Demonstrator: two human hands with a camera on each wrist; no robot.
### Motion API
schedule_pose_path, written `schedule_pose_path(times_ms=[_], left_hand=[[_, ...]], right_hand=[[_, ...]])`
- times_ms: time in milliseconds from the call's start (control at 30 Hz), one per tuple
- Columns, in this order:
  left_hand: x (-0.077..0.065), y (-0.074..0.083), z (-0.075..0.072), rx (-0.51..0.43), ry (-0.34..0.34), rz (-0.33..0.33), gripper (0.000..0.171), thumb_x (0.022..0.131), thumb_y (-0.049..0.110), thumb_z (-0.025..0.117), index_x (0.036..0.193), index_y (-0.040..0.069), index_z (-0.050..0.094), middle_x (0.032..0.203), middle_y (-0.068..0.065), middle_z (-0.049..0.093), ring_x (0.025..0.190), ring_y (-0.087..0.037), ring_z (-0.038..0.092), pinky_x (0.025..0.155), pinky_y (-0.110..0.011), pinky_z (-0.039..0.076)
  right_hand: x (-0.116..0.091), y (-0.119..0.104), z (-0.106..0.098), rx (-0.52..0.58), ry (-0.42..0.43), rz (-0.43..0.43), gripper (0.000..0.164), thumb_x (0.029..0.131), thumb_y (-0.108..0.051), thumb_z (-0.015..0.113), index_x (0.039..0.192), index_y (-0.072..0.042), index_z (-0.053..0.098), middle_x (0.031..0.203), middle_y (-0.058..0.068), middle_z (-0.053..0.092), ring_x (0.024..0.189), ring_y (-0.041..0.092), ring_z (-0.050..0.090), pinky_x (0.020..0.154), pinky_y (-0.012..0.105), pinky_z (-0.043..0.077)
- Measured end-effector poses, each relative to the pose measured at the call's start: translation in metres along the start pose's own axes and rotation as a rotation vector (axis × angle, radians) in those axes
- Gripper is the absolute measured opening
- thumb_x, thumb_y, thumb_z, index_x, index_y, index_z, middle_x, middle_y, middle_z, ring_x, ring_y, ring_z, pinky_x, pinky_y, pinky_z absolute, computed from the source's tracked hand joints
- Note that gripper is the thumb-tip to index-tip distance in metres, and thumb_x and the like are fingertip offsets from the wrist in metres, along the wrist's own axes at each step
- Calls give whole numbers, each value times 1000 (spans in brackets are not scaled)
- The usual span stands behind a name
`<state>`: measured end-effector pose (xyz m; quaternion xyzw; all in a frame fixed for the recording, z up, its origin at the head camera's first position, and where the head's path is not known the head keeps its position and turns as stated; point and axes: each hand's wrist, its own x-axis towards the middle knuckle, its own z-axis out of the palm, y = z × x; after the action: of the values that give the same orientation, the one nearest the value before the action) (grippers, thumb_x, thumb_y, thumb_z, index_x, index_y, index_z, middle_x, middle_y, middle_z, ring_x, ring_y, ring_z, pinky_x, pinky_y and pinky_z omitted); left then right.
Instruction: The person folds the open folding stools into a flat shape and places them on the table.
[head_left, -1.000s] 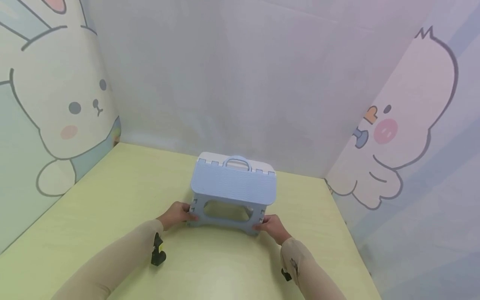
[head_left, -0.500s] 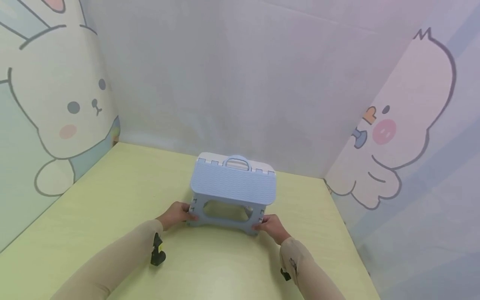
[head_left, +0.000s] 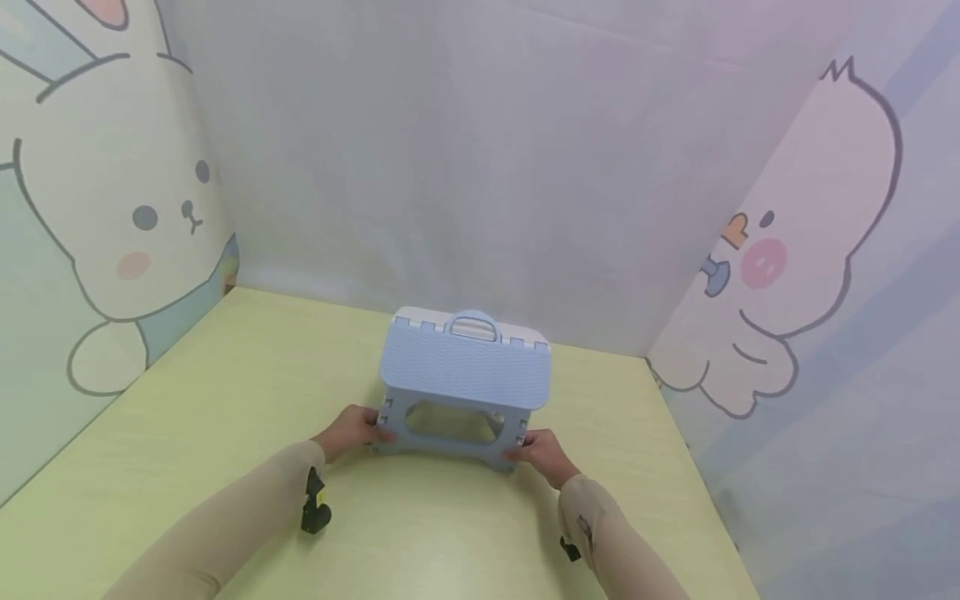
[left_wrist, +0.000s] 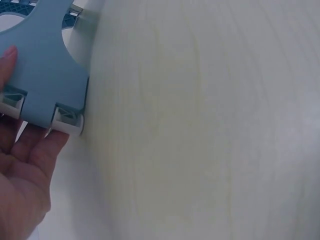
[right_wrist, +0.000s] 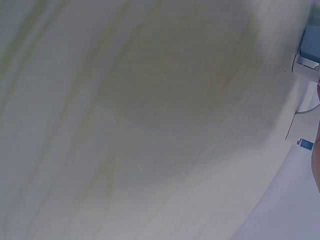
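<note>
A light blue and white folding step stool (head_left: 465, 367) stands unfolded on the pale yellow table, its loop handle (head_left: 474, 317) lying toward the back of the top. My left hand (head_left: 351, 429) grips the lower left side of the stool, thumb on the front leg panel. In the left wrist view the fingers of that left hand (left_wrist: 27, 170) curl behind the panel's hinged edge. At the lower right side my right hand (head_left: 546, 457) pinches the other end of the leg panel. Only a sliver of the right hand (right_wrist: 316, 160) shows in the right wrist view.
The yellow tabletop (head_left: 435, 533) spreads around the stool. A grey curtain (head_left: 435, 167) hangs close behind it. Side curtains carry a rabbit drawing (head_left: 142, 175) on the left and a pink-cheeked animal drawing (head_left: 810, 208) on the right.
The head view has shifted very slightly. Both hands keep their hold on the stool, and the stool stays in the same place.
</note>
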<state>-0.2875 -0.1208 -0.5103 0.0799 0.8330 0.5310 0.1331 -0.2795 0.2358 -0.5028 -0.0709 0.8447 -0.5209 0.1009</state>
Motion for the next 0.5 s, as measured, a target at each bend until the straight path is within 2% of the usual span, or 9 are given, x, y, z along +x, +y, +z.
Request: schedule_pose_path(times_ms=[500], left_hand=[[1, -1, -1, -11, -6, -4, 36, 78, 12, 78, 105, -9, 67, 106, -19, 69, 94, -24, 64, 82, -41, 53]], right_hand=[[3, 1, 0, 5, -11, -10, 21, 71, -3, 76, 87, 9, 70, 95, 16, 72, 92, 18, 66, 81, 32, 51]])
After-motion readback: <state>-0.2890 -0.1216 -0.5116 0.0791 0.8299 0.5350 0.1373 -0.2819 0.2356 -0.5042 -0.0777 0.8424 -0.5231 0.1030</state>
